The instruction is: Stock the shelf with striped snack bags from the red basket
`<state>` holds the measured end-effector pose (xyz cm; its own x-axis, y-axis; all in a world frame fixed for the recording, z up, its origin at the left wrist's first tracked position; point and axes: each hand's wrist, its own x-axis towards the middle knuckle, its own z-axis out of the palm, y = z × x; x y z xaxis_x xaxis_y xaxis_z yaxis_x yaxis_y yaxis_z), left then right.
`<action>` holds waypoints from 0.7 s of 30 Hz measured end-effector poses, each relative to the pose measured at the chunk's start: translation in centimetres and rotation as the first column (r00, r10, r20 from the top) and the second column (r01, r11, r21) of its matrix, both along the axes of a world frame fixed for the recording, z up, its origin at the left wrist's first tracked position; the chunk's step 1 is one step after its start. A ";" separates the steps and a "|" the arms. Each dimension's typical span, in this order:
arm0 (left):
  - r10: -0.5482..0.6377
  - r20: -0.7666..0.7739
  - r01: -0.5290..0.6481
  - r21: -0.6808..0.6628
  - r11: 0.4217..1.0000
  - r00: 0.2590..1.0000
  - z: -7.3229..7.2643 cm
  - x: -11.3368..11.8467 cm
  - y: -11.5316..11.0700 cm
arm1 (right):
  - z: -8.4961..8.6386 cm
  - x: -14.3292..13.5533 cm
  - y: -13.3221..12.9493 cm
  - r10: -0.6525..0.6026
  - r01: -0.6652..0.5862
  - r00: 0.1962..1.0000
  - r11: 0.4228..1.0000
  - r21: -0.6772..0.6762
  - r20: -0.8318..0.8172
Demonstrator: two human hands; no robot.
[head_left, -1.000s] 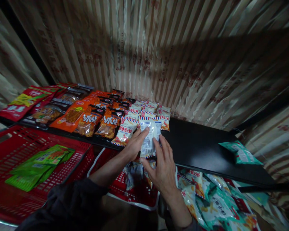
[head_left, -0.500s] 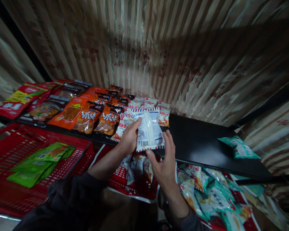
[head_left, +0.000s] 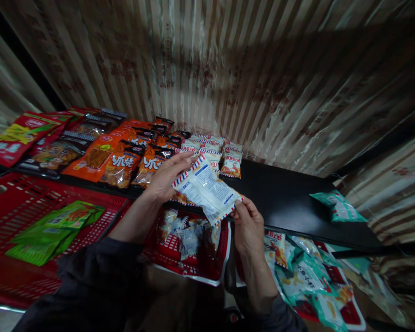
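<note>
A small white snack bag with a red-and-blue striped edge is held tilted over the shelf's front edge, its printed back facing up. My right hand pinches its lower right corner between thumb and fingers. My left hand lies against the bag's upper left edge, fingers stretched out. Matching white bags stand in rows just behind, partly covered by the held bag. Beneath my hands, a red basket holds more small bags.
Orange snack bags, brown-black bags and red bags fill the left of the black shelf. A teal bag lies at its right end. Green packs sit in a left red basket; teal bags fill another at right.
The white bag has turned from nearly upright to slanted. My right hand has closed on its lower right corner. My left thumb no longer lies over its face, and the left fingers are now stretched out.
</note>
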<state>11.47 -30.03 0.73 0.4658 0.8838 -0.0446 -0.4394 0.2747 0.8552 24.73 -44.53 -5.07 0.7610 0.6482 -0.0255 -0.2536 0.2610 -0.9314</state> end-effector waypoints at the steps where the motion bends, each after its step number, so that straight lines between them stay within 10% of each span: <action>1: -0.054 -0.070 0.055 0.019 0.998 0.996 0.2 -0.7 0.4 | 0.0 0.1 -0.1 0.013 -0.013 1.000 1.000 -0.003 -0.001; 7: -0.301 -0.305 0.342 0.089 0.935 0.903 -0.2 -2.5 1.1 | -0.4 0.2 0.1 -0.033 0.032 0.999 0.999 -0.044 -0.023; 15: 0.104 -0.300 -0.023 0.262 0.965 0.948 -1.0 -0.2 0.1 | -0.5 0.0 0.2 -0.098 0.100 0.989 0.995 -0.015 0.110; 21: 0.101 -0.308 -0.017 0.266 0.964 0.946 -1.1 0.1 -0.2 | -0.1 -0.4 0.4 -0.101 0.102 0.992 0.995 0.013 -0.072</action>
<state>11.61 -30.22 -0.38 0.4114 0.9101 0.0509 -0.1431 0.0093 0.9897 24.33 -44.17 -5.20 0.8194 0.5687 -0.0721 -0.2910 0.3042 -0.9071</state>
